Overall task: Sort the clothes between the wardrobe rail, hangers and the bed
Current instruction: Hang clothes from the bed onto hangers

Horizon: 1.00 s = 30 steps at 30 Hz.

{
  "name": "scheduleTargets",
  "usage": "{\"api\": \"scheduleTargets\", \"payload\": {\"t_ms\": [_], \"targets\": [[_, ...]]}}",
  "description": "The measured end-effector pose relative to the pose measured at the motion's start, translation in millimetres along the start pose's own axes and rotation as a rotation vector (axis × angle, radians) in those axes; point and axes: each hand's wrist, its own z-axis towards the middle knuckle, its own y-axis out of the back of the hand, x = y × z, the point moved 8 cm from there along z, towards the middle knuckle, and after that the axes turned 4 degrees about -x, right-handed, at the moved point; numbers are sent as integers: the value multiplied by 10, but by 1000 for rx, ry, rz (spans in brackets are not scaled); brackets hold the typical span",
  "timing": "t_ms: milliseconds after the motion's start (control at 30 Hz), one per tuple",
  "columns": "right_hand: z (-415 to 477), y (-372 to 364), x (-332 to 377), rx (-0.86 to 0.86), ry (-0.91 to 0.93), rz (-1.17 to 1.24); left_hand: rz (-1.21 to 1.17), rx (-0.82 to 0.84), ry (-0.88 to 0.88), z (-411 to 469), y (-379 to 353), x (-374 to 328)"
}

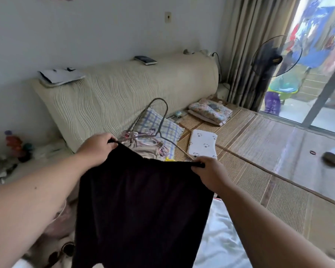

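Head view: the black garment (141, 206) is held over the bed's (259, 171) near edge, pinched at its top corners by left hand (97, 149) and right hand (207, 171), and could be snagged on the wire hanger (163, 120) beyond.
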Motion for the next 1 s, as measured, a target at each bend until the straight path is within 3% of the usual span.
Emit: {"api": "scheduleTargets", "payload": {"t_ms": [300,600,767,1000], "targets": [[1086,-291,-515,-73,-130,119,0,55,-67,1211,-689,-292],[2191,-952,-1817,-3,-406,195,46,313,-55,2425,-2554,-476],[2490,-1455,-2634,120,-546,129,96,451,-14,2619,-3719,-438],[2713,-2212,-3408,280,-597,53,203,607,7,2713,-4967,-120]]}}
